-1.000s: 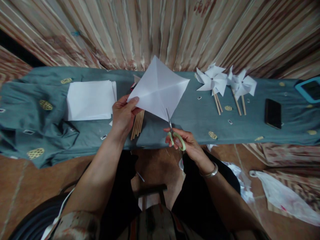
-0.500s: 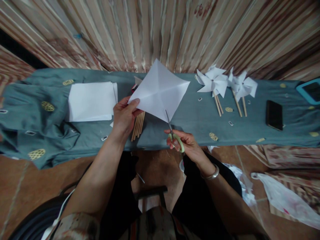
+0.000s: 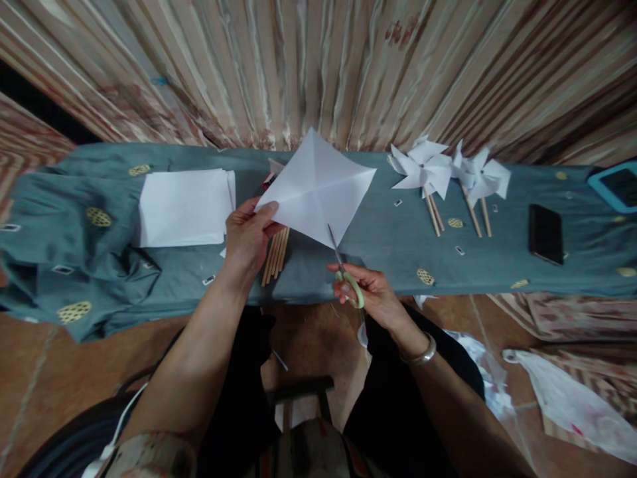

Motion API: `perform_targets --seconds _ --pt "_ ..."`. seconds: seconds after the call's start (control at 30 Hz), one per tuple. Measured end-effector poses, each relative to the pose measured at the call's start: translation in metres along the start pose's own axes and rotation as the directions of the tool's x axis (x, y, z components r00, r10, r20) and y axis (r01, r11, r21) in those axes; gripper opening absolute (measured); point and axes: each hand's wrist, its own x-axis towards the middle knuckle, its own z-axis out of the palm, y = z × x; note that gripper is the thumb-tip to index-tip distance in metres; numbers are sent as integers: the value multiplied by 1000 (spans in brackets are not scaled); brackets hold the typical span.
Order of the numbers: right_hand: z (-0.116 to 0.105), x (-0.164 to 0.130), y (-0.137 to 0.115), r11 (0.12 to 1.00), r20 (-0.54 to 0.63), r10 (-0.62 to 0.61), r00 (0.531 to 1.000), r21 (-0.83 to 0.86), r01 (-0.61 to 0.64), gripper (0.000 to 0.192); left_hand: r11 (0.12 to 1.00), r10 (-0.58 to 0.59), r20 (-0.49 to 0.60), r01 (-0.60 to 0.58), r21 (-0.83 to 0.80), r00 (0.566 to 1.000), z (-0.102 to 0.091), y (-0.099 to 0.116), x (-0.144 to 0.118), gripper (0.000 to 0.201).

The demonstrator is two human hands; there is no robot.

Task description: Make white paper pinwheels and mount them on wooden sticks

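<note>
My left hand (image 3: 251, 232) pinches the left corner of a creased white paper square (image 3: 318, 182), which is held up like a diamond above the table. In my right hand (image 3: 365, 289) is a pair of scissors (image 3: 352, 285) with pale green handles, my fingers through the loops. The blades lie at the paper's near corner, along its crease; whether they are apart there I cannot tell. Several wooden sticks (image 3: 276, 255) rest on the cloth beside my left hand, partly covered by the paper. A small red and dark thing behind the paper is mostly hidden.
A stack of white paper (image 3: 182, 209) lies at the left on the green tablecloth (image 3: 388, 262). Paper pinwheels (image 3: 423, 166) on sticks, a black phone (image 3: 546, 234) and a blue-framed device (image 3: 620, 186) are at the right. A pleated curtain (image 3: 279, 66) hangs behind the table.
The view has tilted slightly, so the table sits a little lower in the picture. Both hands keep their hold on the paper and scissors, with the blades still at the near corner.
</note>
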Motion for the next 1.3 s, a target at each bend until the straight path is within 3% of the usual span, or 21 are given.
perform_targets --seconds 0.53,0.8,1.3 --pt "1 2 2 999 -22 27 999 21 -26 33 999 33 32 -33 10 999 -3 -2 0 11" --pt "1 2 2 998 -24 52 998 48 -51 36 993 102 79 -106 48 992 -10 -6 6 25" --pt "-1 1 5 1000 7 -22 1000 17 22 34 987 103 92 -113 118 990 -8 -6 3 17"
